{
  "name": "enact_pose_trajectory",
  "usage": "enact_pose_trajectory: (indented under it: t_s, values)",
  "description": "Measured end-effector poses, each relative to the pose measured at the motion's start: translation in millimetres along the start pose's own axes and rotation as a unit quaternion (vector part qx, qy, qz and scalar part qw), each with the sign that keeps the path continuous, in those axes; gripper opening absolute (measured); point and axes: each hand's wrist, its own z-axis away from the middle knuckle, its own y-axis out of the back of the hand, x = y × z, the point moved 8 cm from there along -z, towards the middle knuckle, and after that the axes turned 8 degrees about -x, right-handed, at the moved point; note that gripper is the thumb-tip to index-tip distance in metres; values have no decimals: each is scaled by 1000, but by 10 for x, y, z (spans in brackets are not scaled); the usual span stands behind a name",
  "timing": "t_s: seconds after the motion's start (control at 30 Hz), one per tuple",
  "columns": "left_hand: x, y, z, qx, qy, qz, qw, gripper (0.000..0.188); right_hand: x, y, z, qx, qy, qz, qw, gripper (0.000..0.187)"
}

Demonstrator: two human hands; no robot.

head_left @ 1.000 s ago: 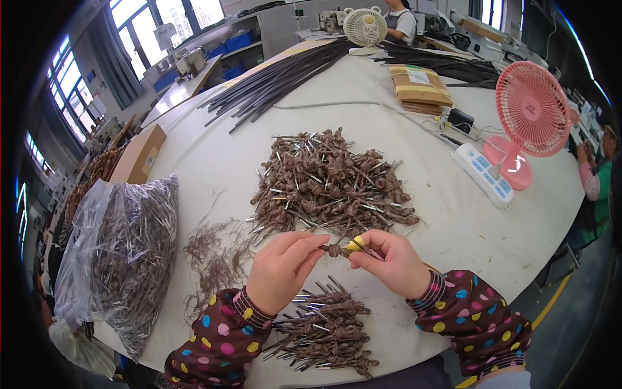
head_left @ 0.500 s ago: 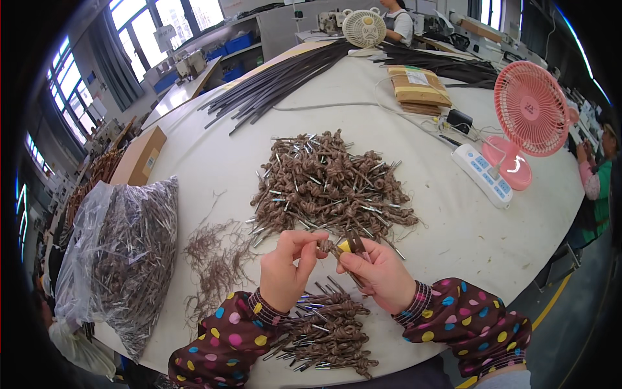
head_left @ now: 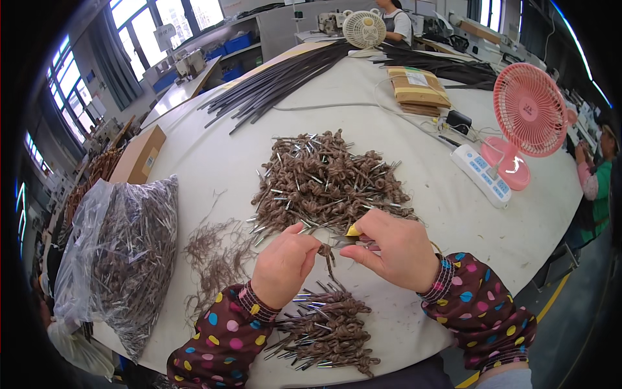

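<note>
My left hand (head_left: 283, 267) is closed, pinching a brown knotted cord (head_left: 328, 255) with a loose end hanging below the fingertips. In my right hand (head_left: 403, 251) is a small pair of thread snips (head_left: 344, 240), partly yellow, their blades pointing left close to the knot. The fingers hide most of the snips' body. Just beyond both hands lies a large heap of knotted brown cords (head_left: 330, 181) with shiny metal tips. A smaller pile of like cords (head_left: 334, 330) lies between my forearms. Loose thread trimmings (head_left: 217, 259) are scattered left of my left hand.
A clear plastic bag (head_left: 133, 253) full of tipped cords stands at the left, before a cardboard box (head_left: 138, 157). To the right are a power strip (head_left: 481, 174) and a pink fan (head_left: 530, 110). Dark strips (head_left: 278, 81) and brown packets (head_left: 420, 87) lie farther back. Other people sit beyond.
My right hand has moved up and right and turned over, bringing the snips' blades toward the cord. The left hand has shifted slightly, and the cord's end now hangs down.
</note>
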Motion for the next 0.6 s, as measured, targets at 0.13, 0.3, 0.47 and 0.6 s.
enact_pose_trajectory:
  t_s: [0.13,0.3,0.47,0.6]
  values:
    - [27,27,-7,-12,-29,-14,999,25,-170,31,-98,-38,49,112,992,29]
    - [59,-10,21,-31,-55,-41,997,31,-242,30,-140,-68,90,156,981,26]
    - [45,-68,34,-44,-58,-68,995,28,-256,21,-144,-85,102,176,975,25]
    - [77,-32,47,-51,-56,-84,994,27,-377,25,-159,-81,137,208,965,23]
